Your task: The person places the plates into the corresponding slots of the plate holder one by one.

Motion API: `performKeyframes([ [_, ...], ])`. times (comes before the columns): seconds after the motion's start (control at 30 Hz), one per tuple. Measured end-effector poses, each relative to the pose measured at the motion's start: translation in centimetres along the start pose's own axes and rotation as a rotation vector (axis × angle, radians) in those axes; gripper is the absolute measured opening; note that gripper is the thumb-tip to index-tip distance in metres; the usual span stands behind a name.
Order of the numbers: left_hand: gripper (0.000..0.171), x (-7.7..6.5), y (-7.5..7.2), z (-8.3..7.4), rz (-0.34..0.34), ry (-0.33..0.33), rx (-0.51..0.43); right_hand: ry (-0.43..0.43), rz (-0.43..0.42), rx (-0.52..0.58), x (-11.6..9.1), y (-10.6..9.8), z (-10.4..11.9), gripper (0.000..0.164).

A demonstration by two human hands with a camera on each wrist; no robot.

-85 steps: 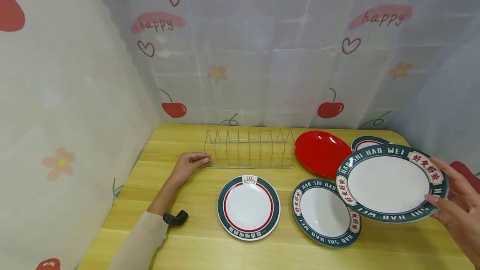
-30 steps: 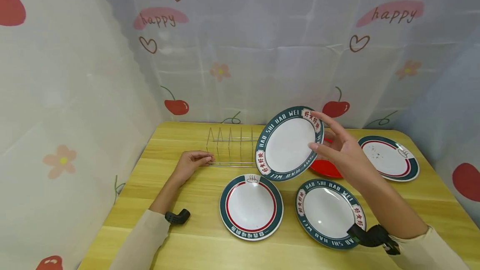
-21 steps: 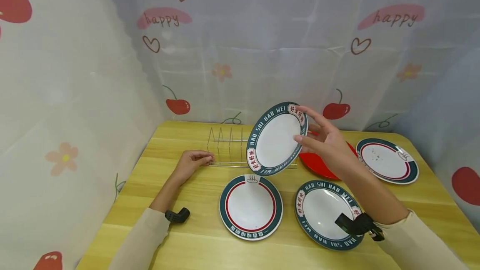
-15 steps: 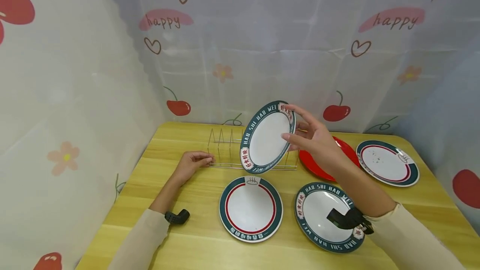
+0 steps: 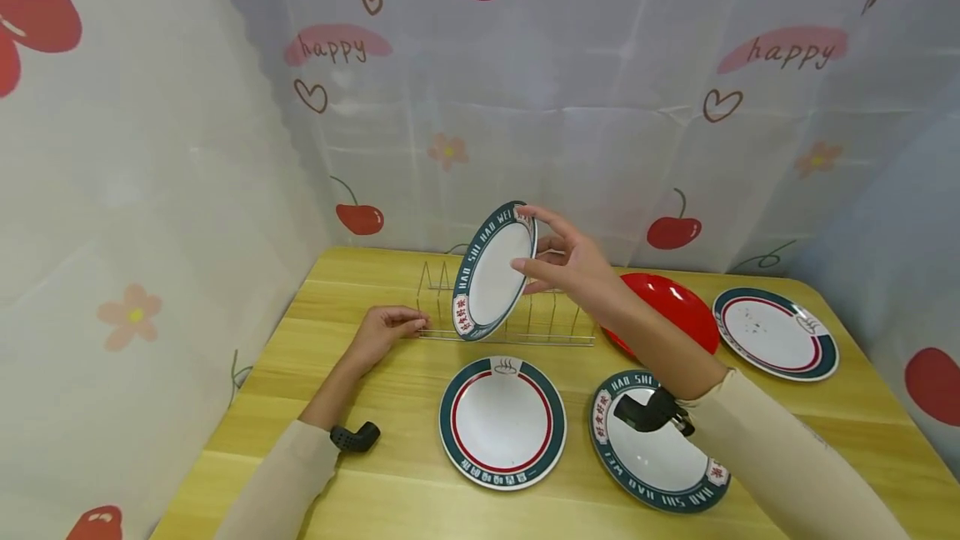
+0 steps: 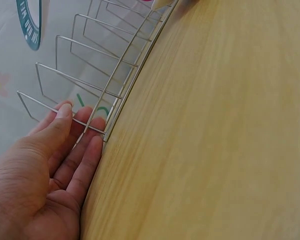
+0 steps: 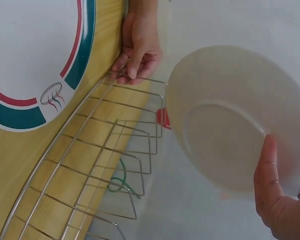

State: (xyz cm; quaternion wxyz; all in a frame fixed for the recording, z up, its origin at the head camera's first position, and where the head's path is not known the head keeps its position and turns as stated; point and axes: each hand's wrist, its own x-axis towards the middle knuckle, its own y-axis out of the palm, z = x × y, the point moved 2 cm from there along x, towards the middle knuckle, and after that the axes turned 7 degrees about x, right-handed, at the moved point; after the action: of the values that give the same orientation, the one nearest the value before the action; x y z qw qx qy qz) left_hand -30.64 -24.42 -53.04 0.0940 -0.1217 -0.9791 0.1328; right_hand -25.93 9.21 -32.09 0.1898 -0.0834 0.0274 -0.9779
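Note:
My right hand (image 5: 564, 261) grips the right edge of a white plate (image 5: 495, 273) with a green lettered rim. It holds the plate tilted steeply above the wire plate rack (image 5: 551, 332), apart from it. The plate's pale underside (image 7: 225, 120) faces the right wrist view, where some fingers of that hand lie against it. At the rack's left end my left hand (image 5: 384, 336) pinches the wire frame between thumb and fingers. The left wrist view shows the thumb and fingers (image 6: 65, 117) round the end wires of the rack. The rack's dividers stand upright, partly hidden behind the plate.
A plate with a red ring (image 5: 502, 423) lies in front of the rack. Right of it lies another lettered plate (image 5: 652, 448), partly under my right forearm. A red plate (image 5: 667, 302) and a red-ringed plate (image 5: 776, 332) lie at the back right. A printed curtain surrounds the table.
My right hand has carried the lettered plate from the far right leftward over the rack and turned it steeper. My left hand has stayed on the rack's left end.

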Motion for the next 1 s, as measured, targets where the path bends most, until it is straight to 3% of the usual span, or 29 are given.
performKeyframes([
  [0.4, 0.02, 0.1, 0.0, -0.4, 0.001, 0.036, -0.003, 0.017, 0.06, -0.015, 3.4, 2.1, -0.7, 0.074],
  [0.67, 0.02, 0.0, 0.1, -0.1, 0.0, 0.029, -0.017, 0.04, 0.1, -0.102, 4.9, 3.5, -1.1, 0.075],
  [1.0, 0.02, 0.0, 0.0, -0.2, 0.016, 0.026, -0.019, 0.064, 0.157, -0.117, 6.7, 5.0, -0.7, 0.073],
])
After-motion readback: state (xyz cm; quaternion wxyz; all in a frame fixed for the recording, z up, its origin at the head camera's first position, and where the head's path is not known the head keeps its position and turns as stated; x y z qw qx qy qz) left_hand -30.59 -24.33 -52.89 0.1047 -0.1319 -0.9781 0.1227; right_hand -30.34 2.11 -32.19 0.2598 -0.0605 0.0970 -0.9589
